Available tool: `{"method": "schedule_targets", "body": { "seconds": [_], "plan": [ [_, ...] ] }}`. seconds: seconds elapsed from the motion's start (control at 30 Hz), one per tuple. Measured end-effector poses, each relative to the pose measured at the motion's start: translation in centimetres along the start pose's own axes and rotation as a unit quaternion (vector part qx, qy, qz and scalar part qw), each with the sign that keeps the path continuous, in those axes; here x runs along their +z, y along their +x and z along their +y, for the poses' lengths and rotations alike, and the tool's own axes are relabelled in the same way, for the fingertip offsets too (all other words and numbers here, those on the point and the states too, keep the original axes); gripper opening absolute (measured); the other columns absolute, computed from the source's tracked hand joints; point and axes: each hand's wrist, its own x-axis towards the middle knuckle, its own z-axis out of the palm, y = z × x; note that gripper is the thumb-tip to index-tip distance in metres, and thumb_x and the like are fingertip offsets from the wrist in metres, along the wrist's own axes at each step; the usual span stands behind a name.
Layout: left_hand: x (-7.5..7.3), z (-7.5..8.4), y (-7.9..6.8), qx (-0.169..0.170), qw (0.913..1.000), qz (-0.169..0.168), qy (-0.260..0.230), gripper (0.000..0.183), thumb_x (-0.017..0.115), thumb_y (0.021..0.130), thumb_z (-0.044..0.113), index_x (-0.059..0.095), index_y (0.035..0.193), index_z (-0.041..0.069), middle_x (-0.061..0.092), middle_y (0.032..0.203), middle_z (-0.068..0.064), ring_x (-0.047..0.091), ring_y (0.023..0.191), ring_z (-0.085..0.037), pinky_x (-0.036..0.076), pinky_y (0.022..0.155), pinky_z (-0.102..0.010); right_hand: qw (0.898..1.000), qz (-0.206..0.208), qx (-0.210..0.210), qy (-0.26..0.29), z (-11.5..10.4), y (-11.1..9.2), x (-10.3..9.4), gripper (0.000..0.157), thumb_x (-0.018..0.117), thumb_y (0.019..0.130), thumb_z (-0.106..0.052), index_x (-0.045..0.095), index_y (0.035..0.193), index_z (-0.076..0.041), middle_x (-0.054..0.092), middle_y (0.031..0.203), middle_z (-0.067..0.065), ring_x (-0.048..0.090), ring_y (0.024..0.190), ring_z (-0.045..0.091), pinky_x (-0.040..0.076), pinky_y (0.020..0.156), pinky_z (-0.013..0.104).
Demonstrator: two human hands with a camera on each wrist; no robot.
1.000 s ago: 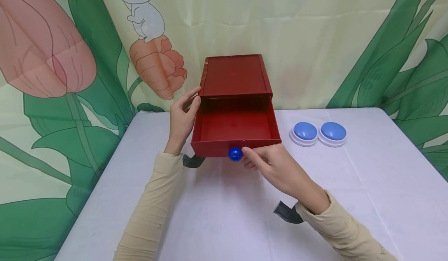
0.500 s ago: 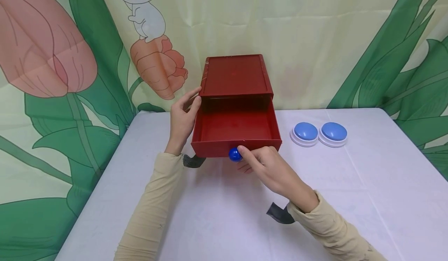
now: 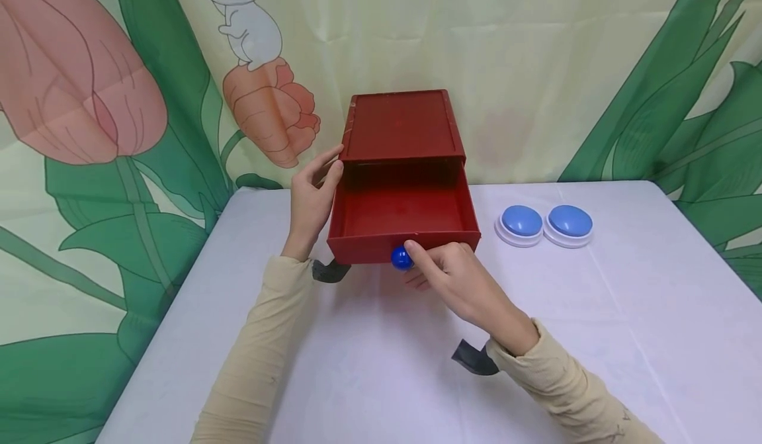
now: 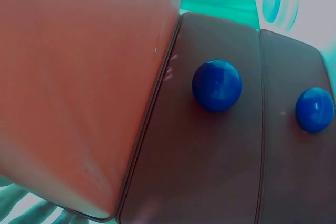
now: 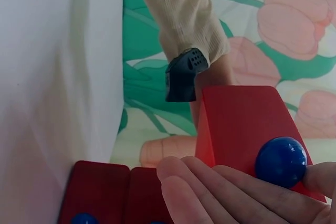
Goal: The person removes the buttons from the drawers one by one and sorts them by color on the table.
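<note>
A red drawer cabinet (image 3: 400,126) stands against the far edge of the table, its top drawer (image 3: 405,214) pulled out and bare inside. A round blue knob (image 3: 401,258) sits on the drawer front. My right hand (image 3: 467,285) pinches this knob between thumb and fingers; in the right wrist view the knob (image 5: 281,162) lies between the thumb and the extended fingers. At the cabinet's left side rests my left hand (image 3: 312,206), its fairly straight fingers and thumb touching the front left edge. The left wrist view shows two closed lower drawers with blue knobs (image 4: 217,85).
Two blue push buttons with white bases, a left one (image 3: 521,222) and a right one (image 3: 569,222), stand right of the cabinet. A white cloth covers the table (image 3: 369,364). Behind hangs a printed curtain (image 3: 536,67) with tulips and a rabbit.
My right hand has shifted slightly left, and its thumb has come onto the blue knob. The drawer stays pulled out, and my left hand keeps its place on the cabinet.
</note>
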Motion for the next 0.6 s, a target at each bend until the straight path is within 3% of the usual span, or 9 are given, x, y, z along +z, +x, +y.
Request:
{"method": "schedule_targets", "body": {
  "seconds": [0.4, 0.6],
  "plan": [
    [0.0, 1.2, -0.4, -0.007, 1.0, 0.0, 0.006, 0.037, 0.056, 0.101, 0.017, 0.061, 0.136, 0.006, 0.063, 0.135, -0.011, 0.063, 0.119, -0.025, 0.051, 0.102, -0.041, 1.0, 0.008, -0.004, 0.0, 0.1, 0.4, -0.1, 0.045, 0.05, 0.104, -0.04, 0.077, 0.104, -0.003, 0.076, 0.09, 0.008, 0.073, 0.075, 0.013, 0.062, 0.078, 0.04],
    [0.2, 3.7, -0.9, -0.014, 0.9998, -0.005, 0.015, 0.037, 0.054, 0.101, 0.009, 0.057, 0.136, -0.003, 0.06, 0.136, -0.019, 0.062, 0.12, -0.031, 0.051, 0.102, -0.043, 1.0, 0.01, -0.003, -0.002, 0.1, 0.6, -0.1, 0.045, 0.05, 0.104, -0.039, 0.076, 0.105, -0.002, 0.076, 0.091, 0.008, 0.074, 0.076, 0.014, 0.062, 0.077, 0.038]
  ]
}}
